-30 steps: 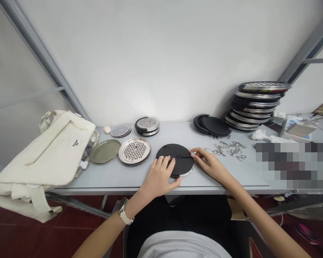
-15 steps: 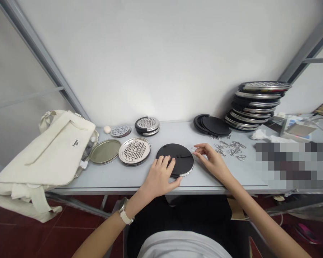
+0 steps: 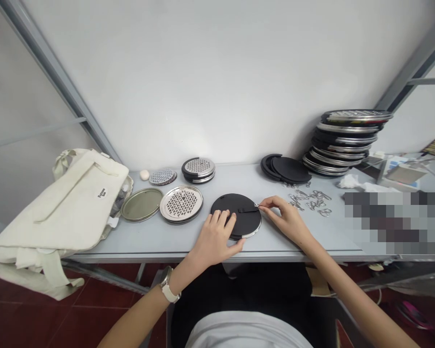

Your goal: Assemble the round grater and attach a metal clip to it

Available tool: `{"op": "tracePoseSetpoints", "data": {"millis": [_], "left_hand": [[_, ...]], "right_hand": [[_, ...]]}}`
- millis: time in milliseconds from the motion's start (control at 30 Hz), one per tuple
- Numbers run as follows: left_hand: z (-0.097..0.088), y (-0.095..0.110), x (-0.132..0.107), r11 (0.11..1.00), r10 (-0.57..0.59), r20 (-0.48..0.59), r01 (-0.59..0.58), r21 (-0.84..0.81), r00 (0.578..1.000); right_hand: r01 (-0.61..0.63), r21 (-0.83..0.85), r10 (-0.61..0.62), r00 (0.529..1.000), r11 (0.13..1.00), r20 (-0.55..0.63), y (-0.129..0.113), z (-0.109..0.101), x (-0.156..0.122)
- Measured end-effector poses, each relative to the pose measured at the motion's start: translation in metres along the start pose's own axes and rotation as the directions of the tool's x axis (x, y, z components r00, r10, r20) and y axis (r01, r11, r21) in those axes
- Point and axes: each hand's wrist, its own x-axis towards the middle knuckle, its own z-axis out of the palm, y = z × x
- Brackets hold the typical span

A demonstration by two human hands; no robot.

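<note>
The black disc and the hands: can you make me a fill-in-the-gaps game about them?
1. The left hand lies flat on the black ____.
2. The right hand pinches a small metal ____ at the disc's edge.
3. Loose rings lie to the ____ of the disc.

Missing words: disc; ring; right

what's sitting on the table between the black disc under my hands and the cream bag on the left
In the head view, two round metal pieces: a perforated plate next to the black disc, then a plain tray beside the bag.
</note>
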Motion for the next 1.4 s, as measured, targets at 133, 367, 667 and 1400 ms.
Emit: {"op": "tracePoseSetpoints", "data": {"millis": [133,367,667,1400], "left_hand": [[0.0000,0.0000,-0.0001,1.000,-0.001,-0.001,0.001,-0.005,1.000],[0.0007,0.0009,0.0001,1.000,0.001,-0.031,-0.001,-0.005,1.000],[0.0001,0.0001,-0.0002,1.000,-0.001,0.003,0.001,0.005,1.000],[0.0009,0.0000,0.0003,1.000,-0.003,0.011,0.003,0.002,1.000]], "right_hand": [[0.030,-0.060,-0.029,1.000,0.998,0.009,-0.0050,-0.0016,0.0003],[0.036,-0.051,-0.033,0.998,0.998,0.050,-0.0086,-0.0015,0.0017],[-0.026,-0.073,0.031,0.997,0.997,0.066,-0.0102,-0.0003,0.0002],[-0.041,-0.045,0.048,0.983,0.998,0.175,-0.0100,0.0008,-0.0002]]}}
